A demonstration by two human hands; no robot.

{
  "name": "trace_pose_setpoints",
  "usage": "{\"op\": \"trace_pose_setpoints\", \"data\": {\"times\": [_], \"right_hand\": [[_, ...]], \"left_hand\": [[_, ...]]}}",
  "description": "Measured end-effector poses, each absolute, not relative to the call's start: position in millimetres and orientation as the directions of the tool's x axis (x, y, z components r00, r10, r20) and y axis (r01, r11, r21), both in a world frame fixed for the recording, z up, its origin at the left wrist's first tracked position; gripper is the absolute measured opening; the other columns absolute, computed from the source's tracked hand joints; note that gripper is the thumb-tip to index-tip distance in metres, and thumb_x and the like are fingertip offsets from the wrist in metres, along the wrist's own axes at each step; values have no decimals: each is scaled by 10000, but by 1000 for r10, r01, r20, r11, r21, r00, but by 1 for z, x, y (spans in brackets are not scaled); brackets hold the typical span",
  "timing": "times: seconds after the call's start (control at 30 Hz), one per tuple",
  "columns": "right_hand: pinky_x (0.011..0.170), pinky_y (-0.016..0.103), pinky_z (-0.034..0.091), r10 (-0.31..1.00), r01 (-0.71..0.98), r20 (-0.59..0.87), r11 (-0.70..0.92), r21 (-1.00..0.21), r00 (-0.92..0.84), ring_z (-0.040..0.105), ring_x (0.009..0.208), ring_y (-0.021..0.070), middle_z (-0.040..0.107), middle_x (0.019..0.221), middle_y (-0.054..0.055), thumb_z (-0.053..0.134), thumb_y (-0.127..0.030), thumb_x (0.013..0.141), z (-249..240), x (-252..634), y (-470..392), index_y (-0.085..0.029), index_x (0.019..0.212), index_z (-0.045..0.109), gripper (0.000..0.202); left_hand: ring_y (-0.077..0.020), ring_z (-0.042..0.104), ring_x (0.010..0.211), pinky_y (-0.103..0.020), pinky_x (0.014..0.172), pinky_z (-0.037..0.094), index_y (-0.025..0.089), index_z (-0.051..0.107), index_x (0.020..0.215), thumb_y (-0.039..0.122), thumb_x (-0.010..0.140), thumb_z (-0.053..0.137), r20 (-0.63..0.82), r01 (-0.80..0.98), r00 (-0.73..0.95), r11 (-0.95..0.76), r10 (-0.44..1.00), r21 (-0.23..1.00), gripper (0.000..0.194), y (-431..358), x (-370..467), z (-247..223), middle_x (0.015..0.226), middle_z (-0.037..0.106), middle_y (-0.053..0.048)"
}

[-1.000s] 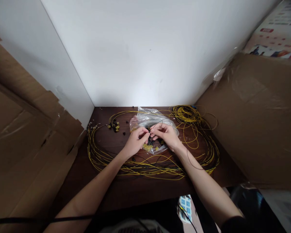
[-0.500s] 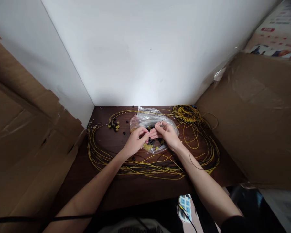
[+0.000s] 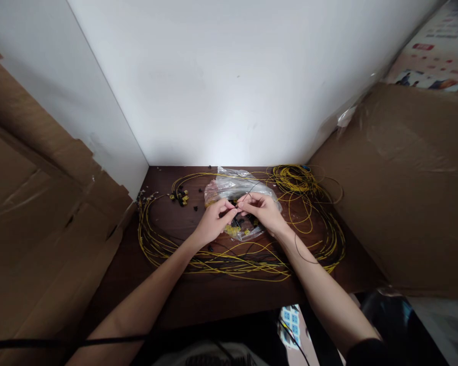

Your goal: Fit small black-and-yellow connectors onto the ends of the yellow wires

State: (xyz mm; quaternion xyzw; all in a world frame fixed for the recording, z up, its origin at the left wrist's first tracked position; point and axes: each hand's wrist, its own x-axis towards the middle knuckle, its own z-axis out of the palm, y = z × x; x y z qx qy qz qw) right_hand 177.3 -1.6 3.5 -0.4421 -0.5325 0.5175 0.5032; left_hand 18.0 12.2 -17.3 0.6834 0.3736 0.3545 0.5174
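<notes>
My left hand (image 3: 215,222) is closed in a pinch, thumb against forefinger, over an open clear plastic bag (image 3: 236,179). What it grips is too small to make out; a black piece (image 3: 236,222) shows just below its fingertips. Almost touching those tips, my right hand (image 3: 262,209) is closed on a thin dark wire (image 3: 256,186). Part of a dark wire also loops over my right forearm. Yellow connector pieces (image 3: 234,230) and black ones lie in the bag beneath my hands, partly hidden by them.
A large ring of yellow and black wires (image 3: 148,249) circles the bag on the dark brown table (image 3: 213,297). A tangled yellow coil (image 3: 293,178) lies at the back right, and black and yellow connectors (image 3: 180,196) at the left. Cardboard (image 3: 397,203) flanks both sides; a power strip (image 3: 291,325) is below.
My right hand's fingers, stretched out before, have curled into a pinch and come up against my left fingertips. The left hand has hardly moved.
</notes>
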Motion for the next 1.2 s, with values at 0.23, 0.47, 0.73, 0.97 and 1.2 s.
{"op": "trace_pose_setpoints", "data": {"times": [0.23, 0.47, 0.73, 0.97, 1.2], "right_hand": [[606, 246, 539, 997, -110, 17, 8, -994, -81, 648, 622, 123, 661, 669, 19, 692, -398, 680, -5, 180, 2, -157, 762, 558, 288], [571, 251, 542, 998, -144, -12, -20, -989, -56, 653, 582, 134, 661, 633, 12, 692, -430, 669, -3, 178, 2, -172, 771, 505, 335], [571, 225, 507, 999, -68, 15, 12, -998, -40, 634, 586, 120, 666, 647, 28, 661, -462, 691, 1, 179, 1, -156, 740, 557, 327], [537, 246, 444, 986, 239, 155, 138, -961, 53, 587, 547, 129, 647, 618, 40, 417, -583, 817, 0, 185, 1, -170, 646, 622, 492], [585, 282, 402, 940, 606, 320, 187, -774, 119, 543, 498, 149, 593, 509, 28, 374, -530, 863, 2, 190, -2, -196, 533, 611, 526]], "left_hand": [[-38, 375, 404, -168, 418, 308, 151, 489, 742, 323, 816, 489, 116, 141, 470, -204, 875, 969, 187, 11, 18, -12, 526, 491, 54], [-37, 368, 393, -167, 421, 301, 149, 487, 746, 347, 814, 493, 112, 146, 476, -204, 872, 968, 209, 12, 17, -14, 505, 478, 64], [-38, 363, 399, -164, 422, 302, 159, 474, 753, 316, 811, 498, 114, 153, 479, -210, 871, 966, 169, 13, 18, -16, 498, 475, 70], [-44, 379, 410, -165, 422, 315, 158, 480, 753, 320, 807, 503, 100, 158, 472, -195, 876, 968, 172, 12, 18, -15, 516, 481, 62], [-41, 366, 415, -165, 422, 324, 156, 485, 752, 323, 810, 498, 85, 132, 471, -166, 878, 977, 177, 10, 18, -12, 541, 475, 60]]}}
